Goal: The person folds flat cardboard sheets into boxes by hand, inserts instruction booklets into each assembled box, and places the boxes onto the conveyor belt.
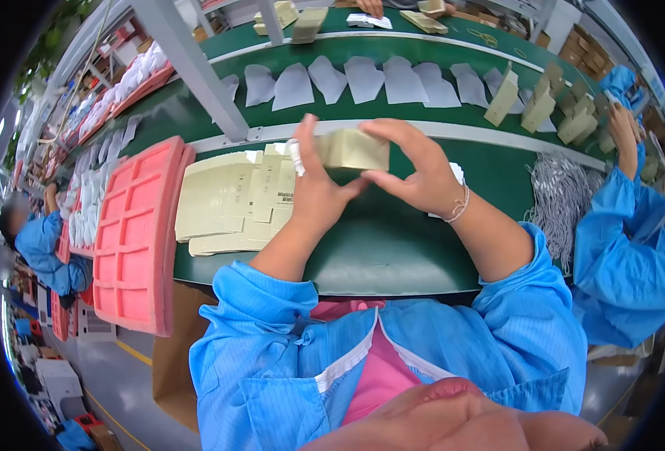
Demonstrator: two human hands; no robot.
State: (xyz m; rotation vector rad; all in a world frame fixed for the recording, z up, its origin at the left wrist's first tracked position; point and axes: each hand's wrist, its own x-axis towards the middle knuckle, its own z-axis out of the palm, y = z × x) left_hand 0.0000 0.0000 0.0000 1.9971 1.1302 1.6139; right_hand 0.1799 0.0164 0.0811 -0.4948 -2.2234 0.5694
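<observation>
A small cream carton is held up above the green bench, slightly blurred at its left end. My left hand is closed around that left end, with something white on or beside a finger. At the carton's other end, my right hand grips it between thumb and fingers. Flat, unfolded cream cartons lie in overlapping stacks to the left of my left hand. A white item is partly hidden behind my right wrist.
Pink foam trays lean at the bench's left end. Bundled grey cords lie at right. Beyond a metal rail, white pouches line the green belt, with standing cartons farther right. Co-workers in blue sit on both sides.
</observation>
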